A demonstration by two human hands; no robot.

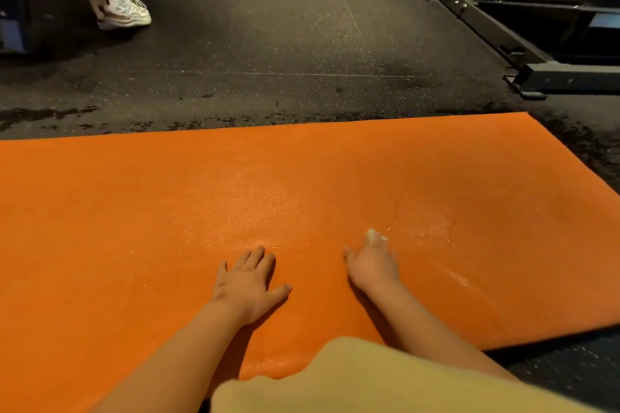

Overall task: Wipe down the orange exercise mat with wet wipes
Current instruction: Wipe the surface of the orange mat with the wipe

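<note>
The orange exercise mat (134, 211) lies flat on the dark floor and fills the lower half of the view. My left hand (250, 282) rests palm down on it with fingers spread and straight. To its right, my right hand (372, 265) presses down on the mat with a bunched white wet wipe (376, 237) showing at its fingertips; most of the wipe is hidden under the fingers. Wet, shiny patches show on the mat ahead of both hands. The mat's right end is in view; its left end runs out of frame.
Black speckled rubber floor (268, 54) lies beyond the mat, with dark damp marks along the mat's far edge. Another person's leg and white sneaker (124, 12) stand at the far left. A metal rack base (496, 37) runs along the right. My yellow clothing (369, 382) fills the bottom.
</note>
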